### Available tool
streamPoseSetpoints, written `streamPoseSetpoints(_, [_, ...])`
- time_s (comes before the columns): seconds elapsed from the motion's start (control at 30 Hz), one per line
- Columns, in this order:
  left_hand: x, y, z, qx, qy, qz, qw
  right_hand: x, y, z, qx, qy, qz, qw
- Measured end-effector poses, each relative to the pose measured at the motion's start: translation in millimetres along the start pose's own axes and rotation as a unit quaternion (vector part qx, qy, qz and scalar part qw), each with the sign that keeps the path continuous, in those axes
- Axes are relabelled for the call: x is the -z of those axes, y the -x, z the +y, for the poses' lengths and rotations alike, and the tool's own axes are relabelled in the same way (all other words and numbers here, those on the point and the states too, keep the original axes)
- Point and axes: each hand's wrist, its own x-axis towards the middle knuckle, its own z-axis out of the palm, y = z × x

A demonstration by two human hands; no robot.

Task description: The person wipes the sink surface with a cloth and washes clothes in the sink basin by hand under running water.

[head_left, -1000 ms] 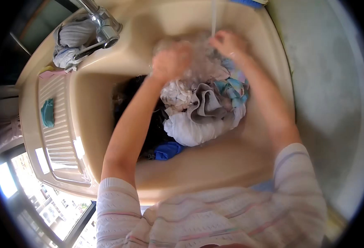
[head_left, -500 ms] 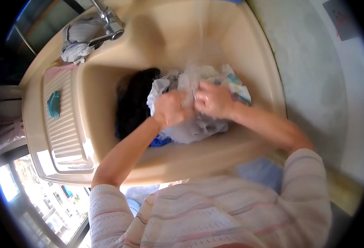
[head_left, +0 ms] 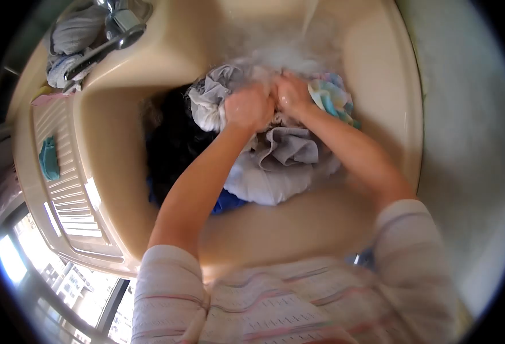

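Note:
Both my hands are close together over wet clothes in the beige sink (head_left: 298, 241). My left hand (head_left: 250, 107) is closed on a light grey garment (head_left: 221, 80), whose bunched folds stick out to the left of the fist. Beside it, my right hand (head_left: 292, 94) is also closed on the wet cloth, with a pastel multicoloured cloth (head_left: 331, 98) just to its right. A white cloth (head_left: 269, 180) with a grey fold lies below the hands. Dark clothes (head_left: 178, 146) fill the left of the basin, with a bit of blue fabric (head_left: 228, 202) showing.
Water runs down at the top of the basin. A metal faucet (head_left: 123, 28) stands upper left, near a grey rag (head_left: 75, 34). On the ribbed washboard (head_left: 72, 166) lies a teal object (head_left: 49, 159). A pale wall (head_left: 458, 126) borders the right side.
My hands have moved up with the cloth toward the running water. More of the white and grey cloth shows below them. The view has shifted too.

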Motion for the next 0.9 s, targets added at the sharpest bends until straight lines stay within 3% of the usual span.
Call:
streamPoseSetpoints(0.03, [-19, -30, -16, -0.075, -0.03, 0.038, 0.996, -8, -23, 6, -0.042, -0.014, -0.001, 0.999])
streamPoseSetpoints(0.1, [-74, -72, -56, -0.225, -0.09, 0.104, 0.965, -21, -50, 20, 0.029, -0.033, 0.022, 0.999])
streamPoseSetpoints(0.17, [-48, -75, -38, -0.107, 0.175, -0.043, 0.978, -16, -55, 32, 0.086, -0.045, 0.042, 0.994])
streamPoseSetpoints(0.2, [-21, -76, -28, -0.042, 0.299, -0.11, 0.947, -2, -63, 31, 0.045, -0.014, -0.033, 0.998])
streamPoseSetpoints(0.23, [17, -54, -9, -0.103, -0.003, -0.076, 0.992, 21, -70, 28, 0.004, 0.016, -0.11, 0.994])
streamPoseSetpoints(0.3, [66, -36, 6, -0.094, -0.013, -0.025, 0.995, 90, -68, 8, -0.059, 0.013, -0.242, 0.968])
streamPoseSetpoints(0.33, [75, -31, 2, -0.088, -0.015, -0.001, 0.996, 90, -68, 18, -0.074, 0.036, -0.183, 0.98])
streamPoseSetpoints(0.37, [74, -46, -22, -0.193, -0.003, 0.1, 0.976, 88, -71, 31, -0.09, 0.056, -0.123, 0.987])
streamPoseSetpoints(0.4, [55, -60, -33, -0.17, 0.015, 0.05, 0.984, 90, -81, 44, -0.1, 0.08, -0.057, 0.99])
streamPoseSetpoints(0.43, [30, -73, -46, -0.148, 0.034, 0.005, 0.988, 45, -90, 82, -0.138, -0.079, -0.124, 0.979])
streamPoseSetpoints(0.5, [23, -67, -39, -0.049, 0.071, -0.058, 0.995, 5, -73, 85, -0.144, -0.202, -0.169, 0.954])
streamPoseSetpoints(0.53, [20, -57, -40, -0.055, 0.09, -0.089, 0.99, 5, -58, 72, -0.147, -0.26, -0.194, 0.934])
streamPoseSetpoints(0.63, [25, -14, -34, -0.071, 0.084, -0.138, 0.984, 45, -6, 22, -0.092, -0.186, -0.198, 0.958])
streamPoseSetpoints(0.7, [58, 56, 1, -0.069, 0.007, -0.125, 0.99, 63, 45, -13, -0.004, -0.052, -0.081, 0.995])
streamPoseSetpoints(0.77, [65, 105, 13, -0.09, 0.02, -0.116, 0.989, 86, 98, -50, 0.112, -0.061, 0.036, 0.991])
streamPoseSetpoints(0.87, [42, 143, 3, -0.251, 0.05, -0.001, 0.967, 88, 142, -66, 0.129, 0.039, -0.026, 0.99])
streamPoseSetpoints(0.9, [34, 140, -1, -0.249, 0.044, -0.006, 0.967, 84, 141, -65, 0.126, 0.044, -0.025, 0.991])
